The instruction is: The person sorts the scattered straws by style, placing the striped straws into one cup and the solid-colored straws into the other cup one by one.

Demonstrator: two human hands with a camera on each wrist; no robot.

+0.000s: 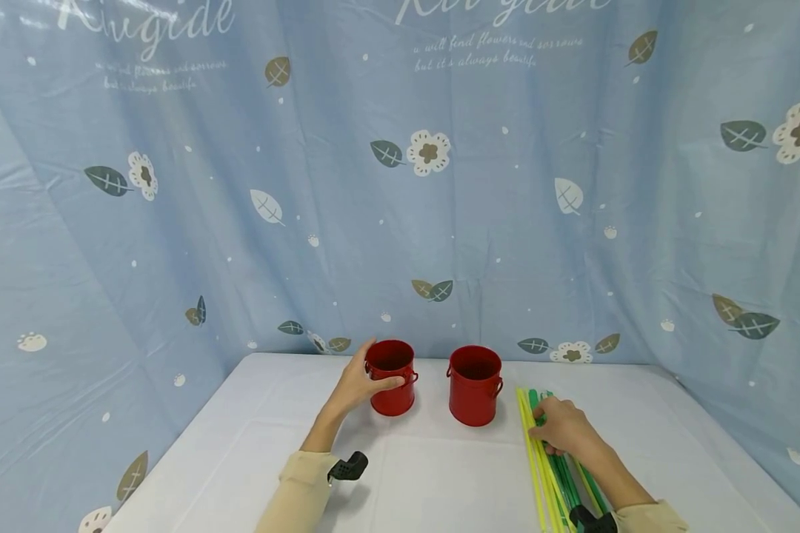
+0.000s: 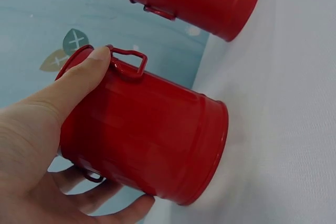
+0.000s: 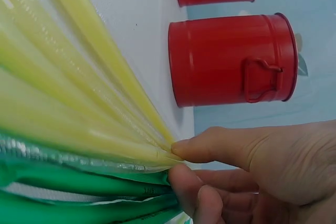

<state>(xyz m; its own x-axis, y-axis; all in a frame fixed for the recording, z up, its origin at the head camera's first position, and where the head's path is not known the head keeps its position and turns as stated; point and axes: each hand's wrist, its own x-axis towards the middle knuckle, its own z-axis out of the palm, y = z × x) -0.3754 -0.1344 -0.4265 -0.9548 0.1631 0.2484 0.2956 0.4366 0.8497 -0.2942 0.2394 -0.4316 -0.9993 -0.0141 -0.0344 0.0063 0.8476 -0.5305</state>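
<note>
On the white desk [image 1: 440, 474], left hand [image 1: 360, 385] grips one empty red bucket [image 1: 391, 377], right-hand fingers [image 3: 210, 153] pinch yellow and green straws [image 1: 547, 466]; both buckets unfilled.

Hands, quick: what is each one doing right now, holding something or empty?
Left hand: grips the left red bucket around its side.
Right hand: pinches the yellow straws lying on the table.

From my seat I've got two buckets side by side on the bench [image 1: 440, 474], left bucket [image 1: 391, 377], right bucket [image 1: 475, 385], with the straws [image 1: 540, 459] lying just right of them.
</note>
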